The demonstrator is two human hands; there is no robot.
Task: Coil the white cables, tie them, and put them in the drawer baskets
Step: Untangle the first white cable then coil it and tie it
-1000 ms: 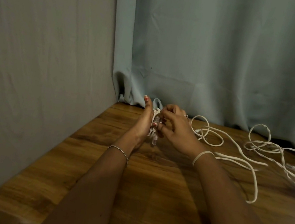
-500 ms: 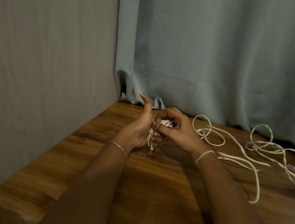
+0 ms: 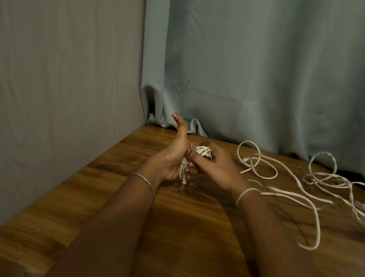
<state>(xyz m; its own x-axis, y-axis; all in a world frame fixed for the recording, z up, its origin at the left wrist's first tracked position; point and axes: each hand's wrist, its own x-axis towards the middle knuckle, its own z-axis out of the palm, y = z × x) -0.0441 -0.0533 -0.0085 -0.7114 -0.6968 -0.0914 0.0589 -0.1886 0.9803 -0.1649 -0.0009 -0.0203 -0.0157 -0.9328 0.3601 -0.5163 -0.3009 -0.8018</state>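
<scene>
Left hand [image 3: 172, 160]: palm turned inward, thumb raised straight, fingers curled round a white cable coil [image 3: 203, 152]. Right hand [image 3: 218, 169]: against the left, back upward, fingertips pinching the same coil. Forearms: both bare, extended forward, converging.

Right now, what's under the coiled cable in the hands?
Wooden tabletop, with a plug end dangling below the coil. The left hand and right hand cover most of the coil, so any tie is hidden.

I see a brown wood-grain desk [image 3: 185, 244] set in a corner, with a plain grey wall [image 3: 57, 73] on its left and a pale blue curtain [image 3: 268, 68] hanging behind it.
</scene>
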